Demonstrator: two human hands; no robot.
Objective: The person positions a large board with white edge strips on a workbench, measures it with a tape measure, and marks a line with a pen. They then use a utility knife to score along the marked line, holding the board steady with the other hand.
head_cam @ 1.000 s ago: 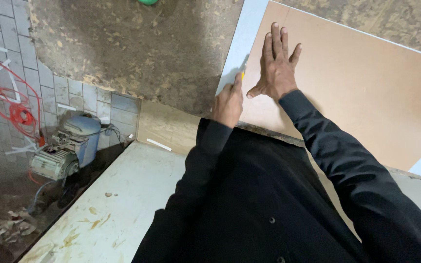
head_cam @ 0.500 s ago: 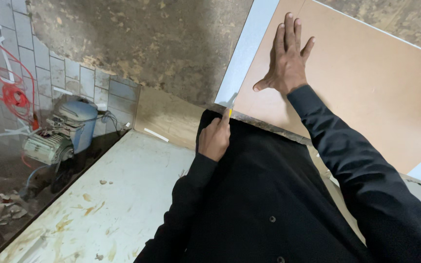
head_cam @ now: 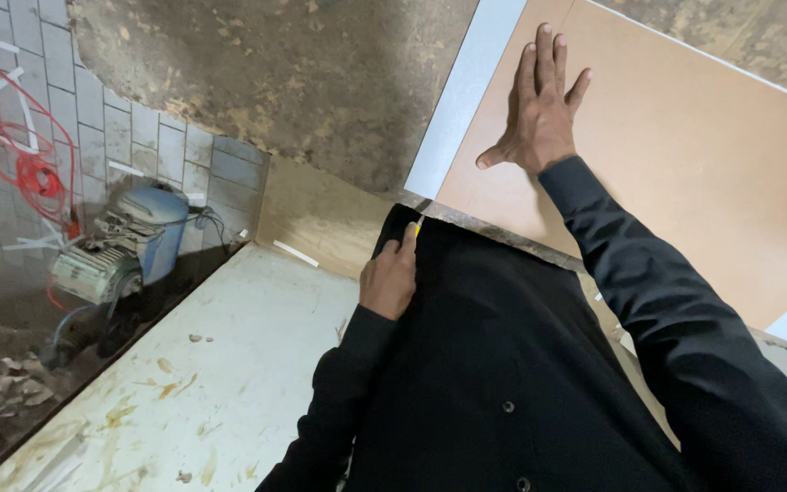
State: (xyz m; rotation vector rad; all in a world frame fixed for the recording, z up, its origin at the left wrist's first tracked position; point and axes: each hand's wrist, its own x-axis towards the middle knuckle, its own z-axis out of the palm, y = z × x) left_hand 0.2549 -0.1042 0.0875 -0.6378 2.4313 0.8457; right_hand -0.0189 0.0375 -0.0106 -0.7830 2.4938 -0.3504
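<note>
Board (head_cam: 685, 164), brown with white edge strip, leans against wall; right hand (head_cam: 539, 114) flat on it near that edge, fingers spread. Left hand (head_cam: 390, 278) fisted around yellow-tipped tool (head_cam: 418, 224) at board's lower corner.

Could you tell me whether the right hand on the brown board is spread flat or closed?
Spread flat: the right hand lies palm-down on the brown board, fingers apart.

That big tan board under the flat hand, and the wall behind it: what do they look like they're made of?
The board looks like fibreboard or hardboard: smooth, matt, even tan, no grain, with a pale laminate-like edge strip. The right hand lies flat on it. The wall seems bare rough plaster or cement, mottled grey-brown, beside glazed grey tiles.
</note>
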